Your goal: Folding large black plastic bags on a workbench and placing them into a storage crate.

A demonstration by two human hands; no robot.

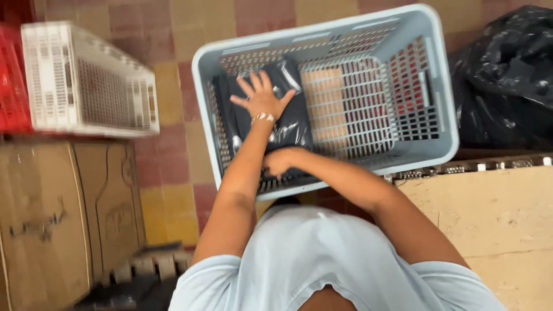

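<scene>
Far left: red crate, only an edge showing, contents not visible. Just beside it one white perforated crate, lying tipped on its side, blurred; can't tell what's in it. Both sit above one brown cardboard box, closed face toward camera.

Centre: one pale blue-grey slatted basket on the red-and-yellow tiled floor. Inside, at its left half, a dark garment in clear plastic wrap; looks like one stack of bagged items, exact count can't be told. Right half of the basket shows bare mesh with floor tiles through it.

Left hand: open, fingers spread, palm flat down on top of the bagged garment, bracelet at the wrist. Right hand: curled at the near edge of the same package, close to the basket's near wall; seems to clutch the plastic, grip partly hidden by the left forearm so can't tell for sure.

Right: one black plastic bag, full, just beside the basket. Below it one tan board surface.

Counts: three crates/baskets, one box, one black bag, two hands.
</scene>
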